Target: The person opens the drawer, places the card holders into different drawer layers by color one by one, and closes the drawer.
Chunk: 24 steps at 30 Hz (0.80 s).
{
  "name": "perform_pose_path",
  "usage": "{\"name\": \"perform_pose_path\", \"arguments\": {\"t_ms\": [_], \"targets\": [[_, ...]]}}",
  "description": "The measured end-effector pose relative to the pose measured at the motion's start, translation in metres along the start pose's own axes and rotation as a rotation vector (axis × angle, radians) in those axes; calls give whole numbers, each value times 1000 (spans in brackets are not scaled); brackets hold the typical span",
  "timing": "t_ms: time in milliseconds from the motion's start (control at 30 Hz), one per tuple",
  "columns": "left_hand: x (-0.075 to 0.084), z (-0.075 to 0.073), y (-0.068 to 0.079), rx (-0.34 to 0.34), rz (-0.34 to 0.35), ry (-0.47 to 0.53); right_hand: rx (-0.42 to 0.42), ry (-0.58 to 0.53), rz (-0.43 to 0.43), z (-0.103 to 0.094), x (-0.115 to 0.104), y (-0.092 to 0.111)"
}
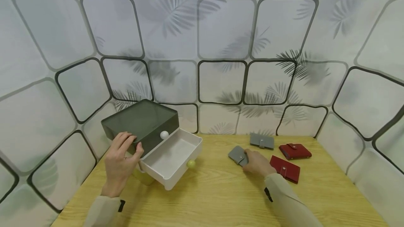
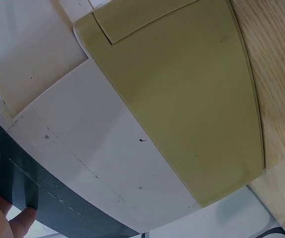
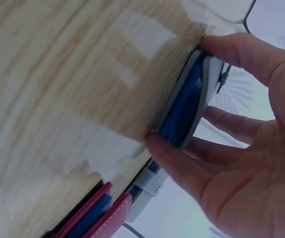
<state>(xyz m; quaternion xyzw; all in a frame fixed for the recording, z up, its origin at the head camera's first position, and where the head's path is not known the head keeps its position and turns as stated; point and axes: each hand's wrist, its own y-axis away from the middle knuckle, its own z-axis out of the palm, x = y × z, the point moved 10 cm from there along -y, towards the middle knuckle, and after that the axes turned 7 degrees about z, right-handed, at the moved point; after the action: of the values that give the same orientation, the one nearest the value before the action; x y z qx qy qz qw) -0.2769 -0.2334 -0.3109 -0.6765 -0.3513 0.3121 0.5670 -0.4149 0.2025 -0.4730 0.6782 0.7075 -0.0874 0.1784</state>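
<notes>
Head view, right hand: the right hand pinches the gray card holder between thumb and fingers, over the table, between the white drawer and the red wallets.
Head view, left hand: the left hand rests on the dark-topped drawer unit, fingers laid loosely over its edge, thumb against the front.
Head view, white drawer: the white drawer juts well out; we think a bump or downward push on it could tip or turn the unit, should the left hand ease off.
Head view, neighbours: a second gray holder lies behind, and two red wallets lie to the right; a low sleeve could drag the nearer one.
Left wrist view, unit's side: we see olive, white and dark tiers, with fingers at the dark one; how hard they press, we cannot tell.
Right wrist view, grip: thumb and fingertip take opposite ends, so uneven pressure could twist the holder loose.
Right wrist view, gray card holder: slim gray covers bow apart around a blue lining, with a snap tab outside.
</notes>
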Motion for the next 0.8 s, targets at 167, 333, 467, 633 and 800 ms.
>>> {"name": "perform_pose_path", "arguments": {"t_ms": [167,333,467,633,800], "targets": [[-1,1,0,-6,-2,5,10,-21,-3,-3,0,0],[-1,1,0,-2,-5,10,53,-24,-26,-5,1,-3],[-2,1,1,-7,-6,8,64,-39,-21,-5,4,-4],[-1,1,1,-5,-6,6,55,-60,-15,-5,5,-6],[-2,1,1,-3,-11,8,57,-30,-74,-6,-2,-4]]}}
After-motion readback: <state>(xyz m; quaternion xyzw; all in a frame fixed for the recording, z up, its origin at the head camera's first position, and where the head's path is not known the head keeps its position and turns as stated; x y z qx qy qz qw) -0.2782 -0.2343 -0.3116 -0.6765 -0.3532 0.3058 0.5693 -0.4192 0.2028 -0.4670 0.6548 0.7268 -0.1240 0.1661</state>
